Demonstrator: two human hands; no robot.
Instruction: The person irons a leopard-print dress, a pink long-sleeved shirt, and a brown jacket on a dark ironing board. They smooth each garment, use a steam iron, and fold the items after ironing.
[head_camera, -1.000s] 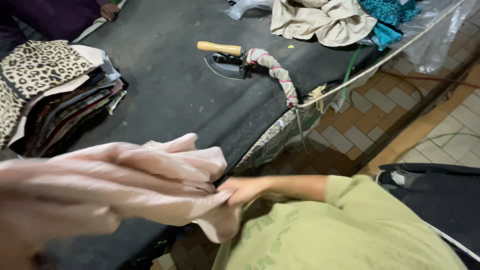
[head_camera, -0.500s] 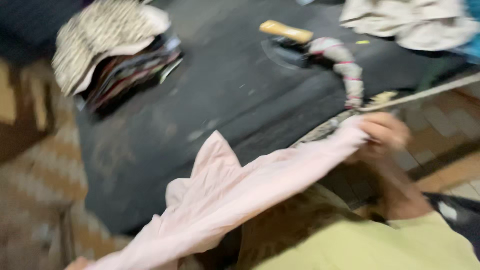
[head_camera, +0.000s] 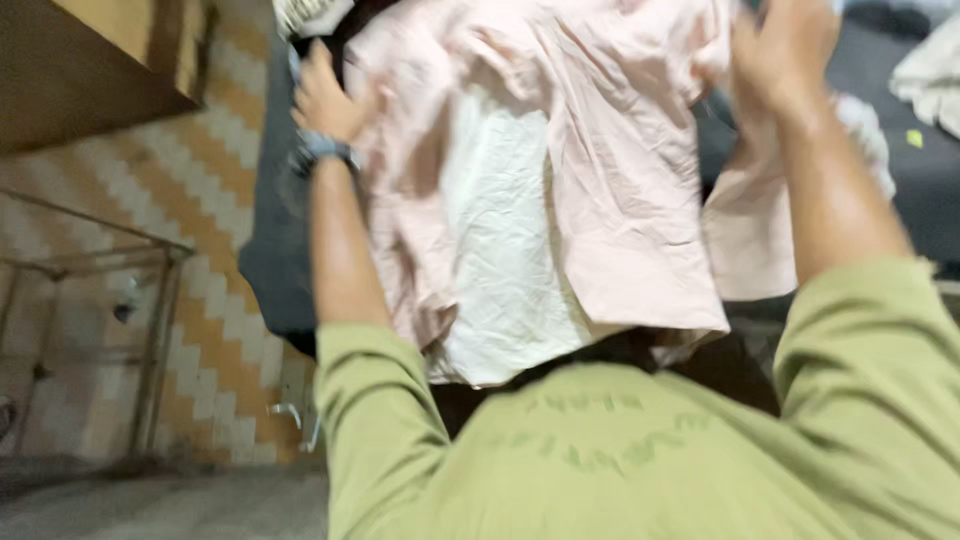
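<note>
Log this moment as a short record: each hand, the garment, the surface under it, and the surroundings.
left hand: raised, gripping the upper left edge of the pink shirt; a wristwatch sits on the wrist
right hand: raised, gripping the shirt's upper right edge
pink shirt: spread open between both hands, wrinkled, paler inner side showing, lower hem hanging loose
dark padded table: behind and below the shirt
tiled floor: zigzag orange and white pattern, at left
sleeves: olive green, on both arms
image: motion-blurred
</note>
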